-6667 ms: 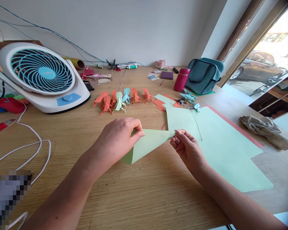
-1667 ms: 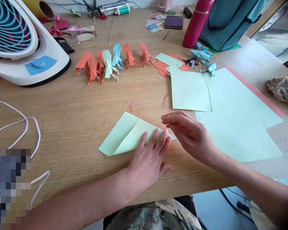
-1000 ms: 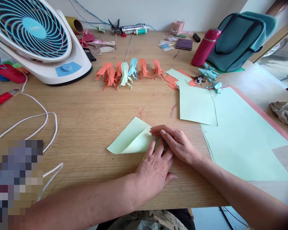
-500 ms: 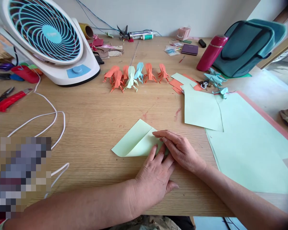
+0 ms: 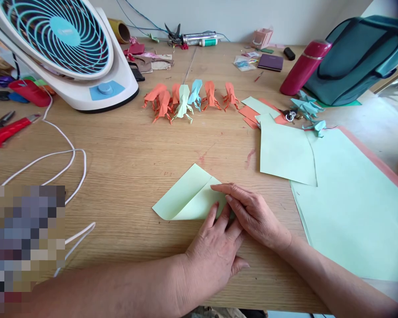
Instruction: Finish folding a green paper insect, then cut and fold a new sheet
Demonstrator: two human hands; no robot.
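Note:
A pale green sheet of paper, folded over on itself, lies on the wooden table in front of me. My left hand rests flat on its near right part, fingers stretched out. My right hand lies over the sheet's right end, fingers extended and pressing along the fold. Neither hand grips anything. The right corner of the sheet is hidden under my hands.
A row of folded paper insects stands beyond. Green sheets lie at right, a small one on top. A fan and white cable are at left, red cutters far left, a red bottle and teal bag at back right.
The sheet was held up between both hands, then laid on the table. My right hand came down onto it beside the left. Over the last second both hands barely moved.

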